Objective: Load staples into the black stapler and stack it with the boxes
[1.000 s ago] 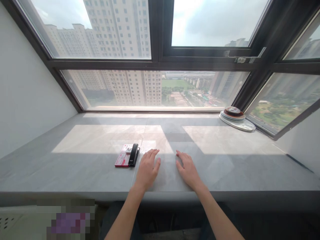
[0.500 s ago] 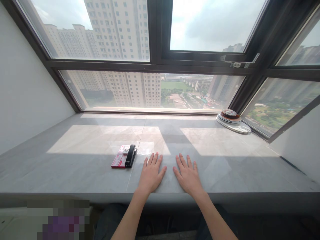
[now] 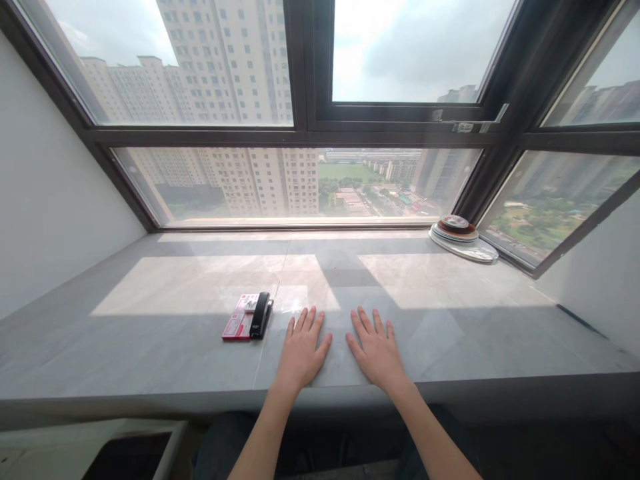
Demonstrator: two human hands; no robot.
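Palm down on the grey windowsill counter [image 3: 165,360], my left hand [image 3: 303,348] lies flat with its fingers spread and holds nothing. My right hand [image 3: 375,348] rests the same way a short gap to the right, thumb pointing towards the left one. A black stapler [image 3: 261,315] lies just left of my left hand, not touching it. Under or against the stapler's left side is a red and white printed packet [image 3: 239,325], partly covered by it.
A stack of plates or discs [image 3: 457,233] sits in the far right corner by the window frame [image 3: 300,139]. Bands of sunlight cross the counter. Below its front edge at left is a pale surface [image 3: 55,440] with a dark panel [image 3: 127,457].
The view has tilted slightly. Both hands, the stapler and the packet stay in place on the counter. At lower left, a blurred purple patch has given way to a dark panel.
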